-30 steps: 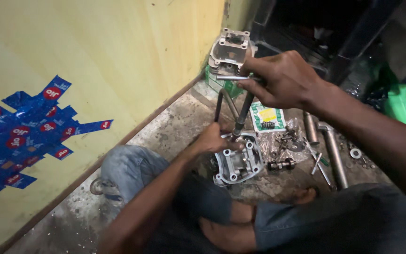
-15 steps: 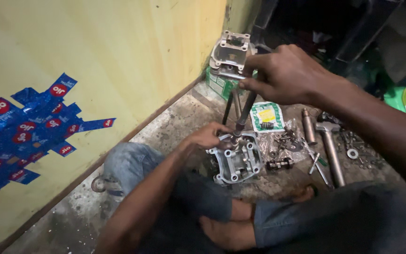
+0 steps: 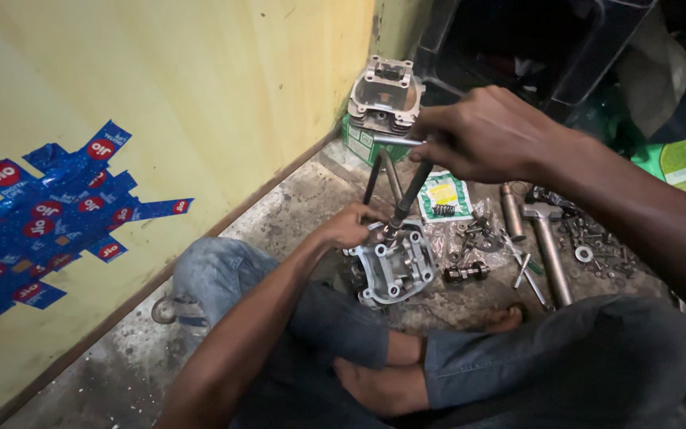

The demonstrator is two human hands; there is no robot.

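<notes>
Right hand (image 3: pixel 482 135) clenches the wrench (image 3: pixel 408 195) top, upper centre; shaft slants down-left to the casting (image 3: pixel 395 266), left hand (image 3: pixel 347 226) pinching its base.

Dim indoor light, brighter on the yellow wall (image 3: pixel 200 87), dark upper right, slight motion blur, grainy

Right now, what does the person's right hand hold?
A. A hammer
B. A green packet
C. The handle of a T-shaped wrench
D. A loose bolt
C: the right hand grips the top bar of the T-shaped wrench, whose shaft runs down to the grey metal engine part on the floor; the hammer lies untouched beside it.
</notes>
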